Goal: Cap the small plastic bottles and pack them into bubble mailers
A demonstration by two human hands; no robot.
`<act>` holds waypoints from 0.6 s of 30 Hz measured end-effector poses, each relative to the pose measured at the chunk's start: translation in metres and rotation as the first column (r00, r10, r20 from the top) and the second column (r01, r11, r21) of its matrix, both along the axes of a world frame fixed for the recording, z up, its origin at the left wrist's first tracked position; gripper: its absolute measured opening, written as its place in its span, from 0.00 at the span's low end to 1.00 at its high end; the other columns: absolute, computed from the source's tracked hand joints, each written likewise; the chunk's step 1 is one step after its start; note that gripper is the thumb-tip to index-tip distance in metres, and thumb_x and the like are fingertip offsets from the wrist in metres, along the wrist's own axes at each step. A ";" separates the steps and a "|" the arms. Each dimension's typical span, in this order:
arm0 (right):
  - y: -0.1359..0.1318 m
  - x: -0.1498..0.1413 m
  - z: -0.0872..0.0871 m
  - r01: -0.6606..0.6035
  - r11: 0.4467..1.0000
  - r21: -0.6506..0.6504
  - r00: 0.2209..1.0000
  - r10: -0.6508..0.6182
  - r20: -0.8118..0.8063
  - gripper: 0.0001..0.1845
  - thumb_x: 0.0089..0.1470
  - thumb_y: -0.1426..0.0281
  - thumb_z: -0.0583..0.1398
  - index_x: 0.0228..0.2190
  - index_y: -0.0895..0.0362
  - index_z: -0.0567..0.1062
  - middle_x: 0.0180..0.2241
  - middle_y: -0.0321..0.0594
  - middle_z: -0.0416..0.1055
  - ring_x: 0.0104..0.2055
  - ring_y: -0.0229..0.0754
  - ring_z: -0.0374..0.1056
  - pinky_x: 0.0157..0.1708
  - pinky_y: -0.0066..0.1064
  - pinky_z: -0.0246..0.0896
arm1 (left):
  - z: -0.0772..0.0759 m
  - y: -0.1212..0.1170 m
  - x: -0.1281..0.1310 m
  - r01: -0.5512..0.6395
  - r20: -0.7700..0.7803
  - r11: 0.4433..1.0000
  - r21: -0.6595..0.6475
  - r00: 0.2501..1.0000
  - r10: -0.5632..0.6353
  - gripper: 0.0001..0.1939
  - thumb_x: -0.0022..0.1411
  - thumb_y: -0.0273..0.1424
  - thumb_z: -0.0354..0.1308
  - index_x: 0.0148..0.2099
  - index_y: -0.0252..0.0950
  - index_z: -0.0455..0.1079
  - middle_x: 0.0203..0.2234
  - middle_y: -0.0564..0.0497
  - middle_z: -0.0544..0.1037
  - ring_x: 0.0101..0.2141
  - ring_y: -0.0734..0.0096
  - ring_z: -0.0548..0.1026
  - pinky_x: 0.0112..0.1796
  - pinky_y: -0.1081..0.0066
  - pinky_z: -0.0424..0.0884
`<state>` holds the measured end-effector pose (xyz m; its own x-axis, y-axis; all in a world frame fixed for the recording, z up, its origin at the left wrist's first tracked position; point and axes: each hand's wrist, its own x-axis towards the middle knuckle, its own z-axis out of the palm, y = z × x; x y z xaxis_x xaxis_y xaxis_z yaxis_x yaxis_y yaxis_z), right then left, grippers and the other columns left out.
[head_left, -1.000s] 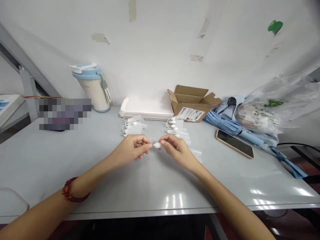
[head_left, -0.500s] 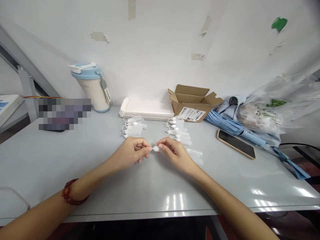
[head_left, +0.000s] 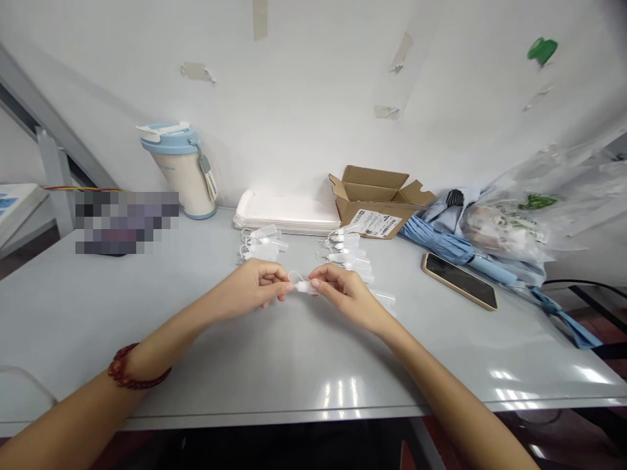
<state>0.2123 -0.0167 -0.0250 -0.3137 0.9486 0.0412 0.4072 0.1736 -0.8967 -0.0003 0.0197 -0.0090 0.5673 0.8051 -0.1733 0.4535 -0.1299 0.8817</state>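
Note:
Between my hands is a small white squeeze bottle [head_left: 304, 286] with a narrow nozzle and a thin looped cap strap, lying roughly level with its nozzle to the left. My left hand [head_left: 260, 285] is closed in a pinch of thumb and index finger at the nozzle end, on the small tip cap, which the fingertips mostly hide. My right hand [head_left: 347, 294] is closed around the bottle's body and covers most of it. Similar small bottles lie beyond my hands in a left group [head_left: 264, 244] and a right group [head_left: 353, 251]; another bottle [head_left: 385, 298] is partly behind my right wrist.
At the back stand a stack of white trays [head_left: 294, 212], an open cardboard box [head_left: 372, 207] and a tumbler [head_left: 183, 176]. To the right lie a phone [head_left: 459, 281], a folded blue umbrella [head_left: 435, 241] and a plastic bag [head_left: 519, 222]. The grey table's front edge [head_left: 274, 421] runs before me.
My left hand has shifted slightly left, and more of the bottle's white neck now shows between the hands. The right hand keeps its hold on the bottle.

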 end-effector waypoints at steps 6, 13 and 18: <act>0.006 0.007 -0.003 0.010 1.000 -0.022 0.999 -0.010 0.035 0.12 0.58 0.61 0.54 0.37 0.57 0.70 0.25 0.34 0.70 0.23 0.33 0.57 0.24 0.26 0.52 | 0.014 0.020 -0.023 -0.020 -0.087 0.995 0.094 0.996 0.028 0.12 0.56 0.39 0.57 0.28 0.36 0.73 0.17 0.55 0.70 0.20 0.76 0.65 0.24 0.76 0.62; 0.012 0.017 -0.005 0.058 0.998 0.009 0.994 -0.059 0.096 0.11 0.55 0.62 0.56 0.34 0.57 0.70 0.25 0.35 0.70 0.23 0.33 0.59 0.24 0.26 0.53 | 0.019 0.036 -0.048 -0.034 -0.160 0.998 0.043 0.986 0.040 0.12 0.55 0.39 0.58 0.28 0.36 0.74 0.22 0.53 0.73 0.23 0.75 0.65 0.26 0.75 0.61; 0.017 0.023 -0.002 0.070 0.997 0.044 0.987 -0.075 0.140 0.09 0.54 0.64 0.57 0.30 0.57 0.71 0.24 0.34 0.69 0.23 0.33 0.59 0.24 0.27 0.53 | 0.026 0.038 -0.055 -0.054 -0.196 0.998 -0.014 0.979 0.050 0.10 0.55 0.35 0.58 0.27 0.33 0.72 0.20 0.56 0.69 0.23 0.77 0.62 0.27 0.76 0.58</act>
<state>0.2350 -0.0002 -0.0270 -0.2495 0.9676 0.0382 0.5419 0.1722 -0.8226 -0.0556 0.0578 0.0171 0.4784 0.8281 -0.2923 0.6229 -0.0854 0.7776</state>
